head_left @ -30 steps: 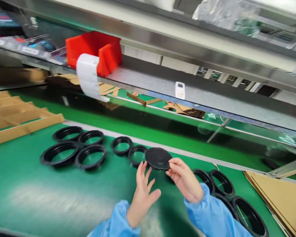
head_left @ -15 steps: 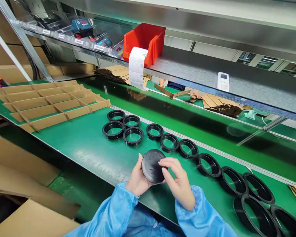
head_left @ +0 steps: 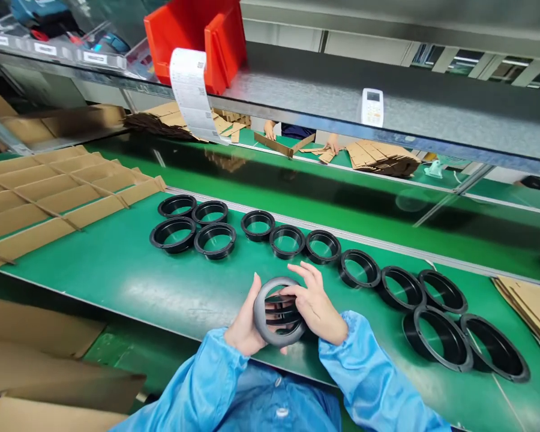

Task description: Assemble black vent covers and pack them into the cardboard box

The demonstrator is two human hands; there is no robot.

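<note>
In front of my chest I hold a round black air vent [head_left: 261,318], its ring facing up and several slats showing across its opening. My left hand [head_left: 246,324] is wrapped around the vent's left side and underside, thumb up along the rim. Over its right side lies my right hand [head_left: 317,306], closed on the rim, with the index finger reaching in to the slats and other fingers stretched past the edge. Its thumb is hidden. Black flanged rings [head_left: 359,269] stand on the green table [head_left: 130,264] beyond and to the right of my hands.
A cardboard divider grid [head_left: 67,231] lies at the left, cardboard sheets [head_left: 528,306] at the right edge. The shelf above bears a red bin [head_left: 227,48], a label strip [head_left: 191,90] and a white remote [head_left: 372,108]. Across the bench, another person's hands [head_left: 332,144] handle cardboard strips.
The vent's face was a closed disc; now its slats are turned and gaps show between them. My right index finger has moved into the opening. The camera view has shifted right and down.
</note>
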